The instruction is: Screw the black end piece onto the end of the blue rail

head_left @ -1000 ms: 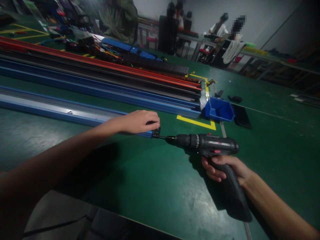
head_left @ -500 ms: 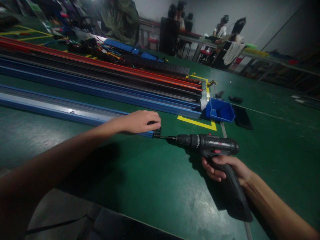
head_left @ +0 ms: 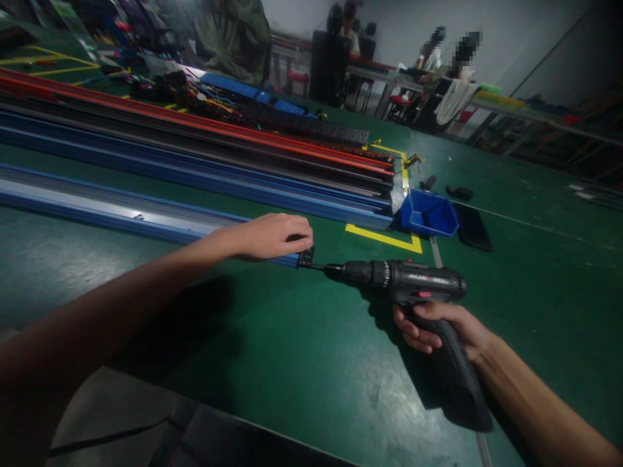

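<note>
My left hand is closed over the right end of a long blue rail that lies on the green table. A small black end piece shows at the rail's tip, just below my fingers. My right hand is wrapped round the handle of a black power drill. The drill points left, and its thin bit reaches the black end piece. What lies under my left palm is hidden.
Behind the rail lies a bundle of long blue, black and orange profiles. A blue bin stands at its right end, beside a dark flat object. Wires lie farther back. People sit at a far bench.
Both hands and the drill are almost where they were. In the background, a seated person's head has shifted a little.
</note>
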Tool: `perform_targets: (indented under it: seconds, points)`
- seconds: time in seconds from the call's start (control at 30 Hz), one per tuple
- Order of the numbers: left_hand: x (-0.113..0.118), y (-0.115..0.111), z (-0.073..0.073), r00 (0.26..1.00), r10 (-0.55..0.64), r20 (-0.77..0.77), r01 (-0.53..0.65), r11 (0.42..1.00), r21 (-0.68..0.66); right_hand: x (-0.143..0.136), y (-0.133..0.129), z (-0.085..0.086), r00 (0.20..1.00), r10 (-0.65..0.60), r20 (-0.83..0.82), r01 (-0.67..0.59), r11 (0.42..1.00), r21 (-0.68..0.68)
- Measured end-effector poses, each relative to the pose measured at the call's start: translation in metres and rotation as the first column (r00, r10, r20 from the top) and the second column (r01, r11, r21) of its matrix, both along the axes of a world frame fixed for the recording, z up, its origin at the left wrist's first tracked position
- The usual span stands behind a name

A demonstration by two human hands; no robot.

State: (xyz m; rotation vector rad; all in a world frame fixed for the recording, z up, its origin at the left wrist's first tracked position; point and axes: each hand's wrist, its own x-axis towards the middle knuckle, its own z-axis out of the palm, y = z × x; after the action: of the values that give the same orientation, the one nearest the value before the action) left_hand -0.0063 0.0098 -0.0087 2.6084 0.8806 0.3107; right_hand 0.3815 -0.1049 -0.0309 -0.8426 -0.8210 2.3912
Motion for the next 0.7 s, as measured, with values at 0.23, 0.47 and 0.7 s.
perform_targets:
  seconds: [0.23, 0.47, 0.7]
  points:
    - [-0.0006, 0.0006, -0.0005, 1.000, -0.007, -0.003, 0.007, 1.000, 0.007, -0.0003, -0.0003, 0.0015, 1.000, -0.007, 0.017, 0.007, 1.000, -0.003]
    - [-0.0008, 0.0008, -0.0015, 1.000, -0.013, -0.024, 0.013, 1.000, 0.027, 0.0009, 0.0000, 0.0007, 1.000, -0.004, 0.021, 0.005, 1.000, -0.020]
    - [-0.0003, 0.0001, -0.0003, 1.000, -0.005, -0.022, 0.005, 1.000, 0.008, 0.0006, -0.0015, 0.0024, 0.999, -0.015, 0.038, 0.016, 1.000, -0.027]
